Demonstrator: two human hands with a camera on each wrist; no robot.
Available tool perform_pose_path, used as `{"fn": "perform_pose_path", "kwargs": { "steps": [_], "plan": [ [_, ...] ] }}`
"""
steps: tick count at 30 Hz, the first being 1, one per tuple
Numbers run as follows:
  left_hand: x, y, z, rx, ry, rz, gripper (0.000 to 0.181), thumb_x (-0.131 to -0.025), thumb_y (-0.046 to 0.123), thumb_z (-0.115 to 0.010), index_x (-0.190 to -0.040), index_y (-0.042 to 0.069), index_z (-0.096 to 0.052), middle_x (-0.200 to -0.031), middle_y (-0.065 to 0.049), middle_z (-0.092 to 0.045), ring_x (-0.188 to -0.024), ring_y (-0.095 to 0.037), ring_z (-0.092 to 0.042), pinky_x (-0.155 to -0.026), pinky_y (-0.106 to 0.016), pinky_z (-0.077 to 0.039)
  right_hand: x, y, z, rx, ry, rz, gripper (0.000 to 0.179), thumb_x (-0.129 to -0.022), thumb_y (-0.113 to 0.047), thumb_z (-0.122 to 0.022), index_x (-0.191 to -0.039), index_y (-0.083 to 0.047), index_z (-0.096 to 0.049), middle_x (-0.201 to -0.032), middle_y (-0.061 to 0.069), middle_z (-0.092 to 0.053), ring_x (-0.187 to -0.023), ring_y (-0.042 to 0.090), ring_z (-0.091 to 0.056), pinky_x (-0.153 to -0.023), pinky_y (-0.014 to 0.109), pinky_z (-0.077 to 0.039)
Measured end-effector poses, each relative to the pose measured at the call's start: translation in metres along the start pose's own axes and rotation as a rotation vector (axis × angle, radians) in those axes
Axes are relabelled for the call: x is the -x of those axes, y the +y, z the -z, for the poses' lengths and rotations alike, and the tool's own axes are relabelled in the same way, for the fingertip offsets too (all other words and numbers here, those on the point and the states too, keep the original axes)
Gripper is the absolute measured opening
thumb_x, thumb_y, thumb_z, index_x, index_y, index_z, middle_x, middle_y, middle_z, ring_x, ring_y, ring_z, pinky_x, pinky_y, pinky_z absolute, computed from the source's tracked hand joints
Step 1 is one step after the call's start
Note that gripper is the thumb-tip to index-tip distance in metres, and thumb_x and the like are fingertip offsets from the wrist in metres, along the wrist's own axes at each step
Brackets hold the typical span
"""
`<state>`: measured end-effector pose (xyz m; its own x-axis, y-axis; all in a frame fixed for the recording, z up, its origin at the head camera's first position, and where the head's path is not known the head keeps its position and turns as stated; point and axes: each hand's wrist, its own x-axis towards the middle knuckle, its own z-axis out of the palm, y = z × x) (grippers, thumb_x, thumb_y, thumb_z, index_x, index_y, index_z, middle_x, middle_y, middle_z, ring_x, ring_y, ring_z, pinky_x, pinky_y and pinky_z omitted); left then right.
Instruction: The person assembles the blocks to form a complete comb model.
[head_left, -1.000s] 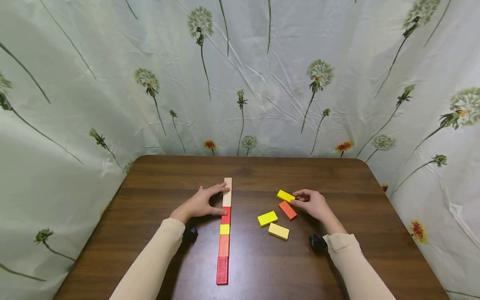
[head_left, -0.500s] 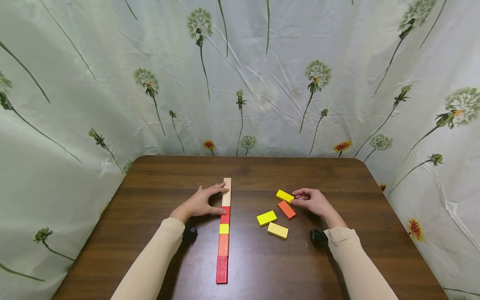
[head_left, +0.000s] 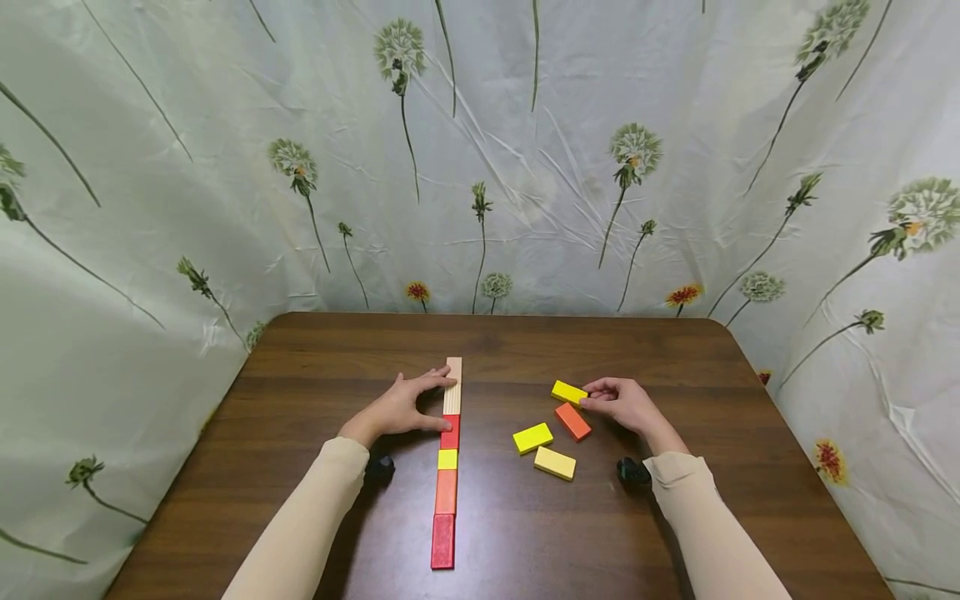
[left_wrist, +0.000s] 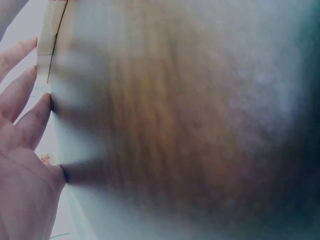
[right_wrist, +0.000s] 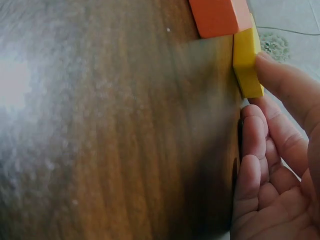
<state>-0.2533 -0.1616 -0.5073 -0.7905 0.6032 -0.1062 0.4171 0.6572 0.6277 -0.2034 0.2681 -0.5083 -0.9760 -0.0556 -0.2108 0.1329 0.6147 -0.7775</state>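
Observation:
A straight row of small wooden blocks runs up the table. Its far end is pale bare wood (head_left: 453, 402), followed by a red block (head_left: 450, 439), a short yellow piece (head_left: 447, 459), an orange block (head_left: 446, 492) and a darker red block (head_left: 443, 542). My left hand (head_left: 401, 408) spreads over the row's far part, fingertips at the pale wood and thumb at the red block. On the right, thumb and index finger of my right hand (head_left: 628, 406) pinch the near end of a yellow block (right_wrist: 246, 62); the other fingers curl beside it.
An orange block (head_left: 573, 422) lies against the pinched one. Closer to me are a bright yellow block (head_left: 533, 438) and a pale yellow block (head_left: 555, 463). Behind the brown table (head_left: 337, 350) hangs a flower-patterned curtain (head_left: 540, 208).

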Motion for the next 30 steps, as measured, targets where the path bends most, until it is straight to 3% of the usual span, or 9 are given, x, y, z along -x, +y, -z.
{"fn": "perform_pose_path", "kwargs": {
  "steps": [21, 30],
  "plan": [
    [0.0002, -0.0015, 0.0007, 0.014, 0.007, 0.002, 0.081, -0.087, 0.048, -0.089, -0.157, 0.023, -0.057, -0.177, -0.004, -0.034, -0.165, -0.034, -0.030, -0.128, -0.079, -0.001, -0.0022, 0.0003, -0.0001, -0.025, 0.019, -0.006, 0.043, -0.097, -0.023, -0.082, -0.132, 0.001, -0.072, -0.108, 0.013, -0.073, -0.093, 0.022, -0.061, -0.082, 0.025, -0.053],
    [-0.0002, -0.0024, -0.0001, -0.004, 0.008, -0.008, 0.081, -0.087, 0.049, -0.088, -0.157, 0.023, -0.057, -0.177, -0.003, -0.034, -0.165, -0.032, -0.029, -0.127, -0.080, -0.002, -0.0039, 0.0099, -0.0006, 0.052, 0.057, 0.083, 0.036, -0.097, -0.023, -0.082, -0.126, -0.003, -0.075, -0.097, 0.008, -0.073, -0.087, 0.018, -0.061, -0.076, 0.021, -0.052]
  ]
}}
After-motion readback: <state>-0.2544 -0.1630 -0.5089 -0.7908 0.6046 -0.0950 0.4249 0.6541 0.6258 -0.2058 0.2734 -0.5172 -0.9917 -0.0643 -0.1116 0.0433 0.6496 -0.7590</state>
